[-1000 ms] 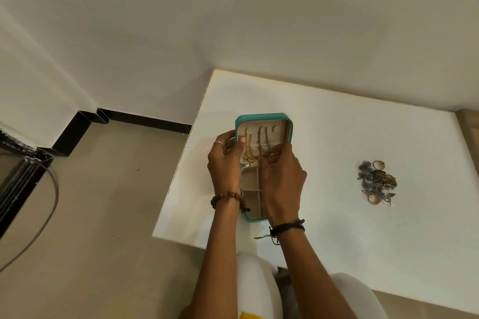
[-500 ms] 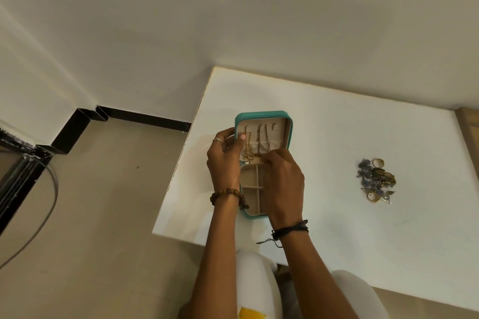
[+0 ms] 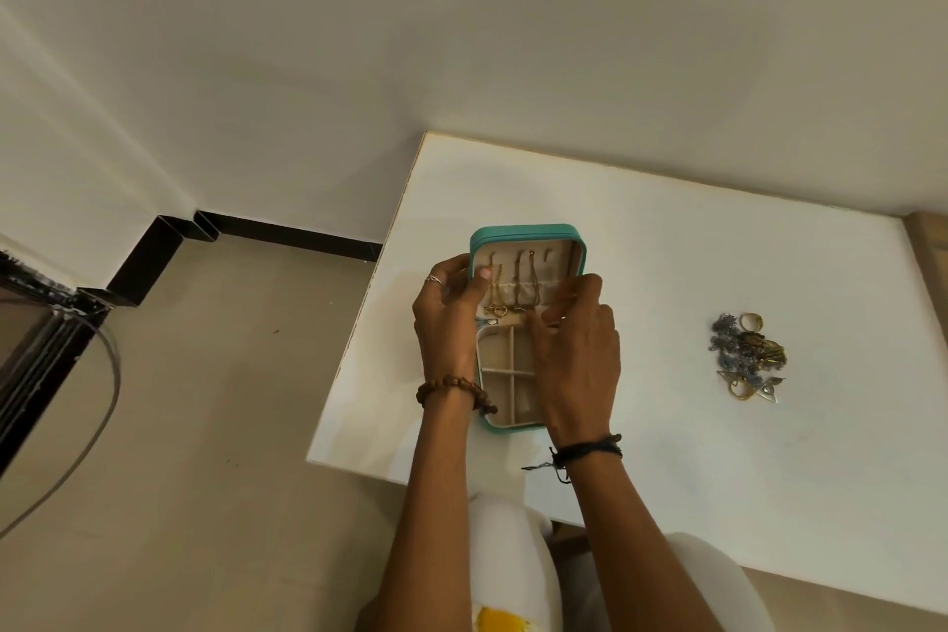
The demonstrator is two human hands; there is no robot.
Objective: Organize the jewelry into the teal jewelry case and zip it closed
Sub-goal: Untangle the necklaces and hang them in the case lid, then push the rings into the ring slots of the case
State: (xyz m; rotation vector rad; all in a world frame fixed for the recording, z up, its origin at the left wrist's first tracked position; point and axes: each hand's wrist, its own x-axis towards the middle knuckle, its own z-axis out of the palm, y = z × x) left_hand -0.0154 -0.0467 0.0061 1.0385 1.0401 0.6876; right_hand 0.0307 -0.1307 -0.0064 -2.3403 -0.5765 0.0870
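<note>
**Open teal case held at the tabletop's left edge, loose jewelry lying toward the right**

At the far left, beyond the tabletop, a black skirting strip (image 3: 287, 236) is seen along the foot of the wall, above a beige floor (image 3: 215, 426). The white tabletop (image 3: 718, 241) is set against the wall, and its left edge is met by the teal jewelry case (image 3: 526, 236), which lies open near that edge, closer to the front than to the back. The lid half is turned away from the person, and gold chains (image 3: 523, 290) are hung in it from small hooks across a cream lining. The near half is divided into small cream compartments (image 3: 508, 375), in which no contents can be made out.

The left hand (image 3: 449, 318), on which a ring and a beaded bracelet (image 3: 454, 388) are worn, is curled around the case's left side, with the thumb laid inside the lid beside the chains. The right hand (image 3: 577, 354), marked by a dark cord bracelet (image 3: 587, 449), is placed over the case's right side; its fingertips are drawn together at the lower ends of the chains, though whether a chain is actually pinched cannot be told.

Well apart, toward the tabletop's right edge, a small heap of loose jewelry (image 3: 749, 357) is left, made up of gold and silver-blue pieces.
</note>
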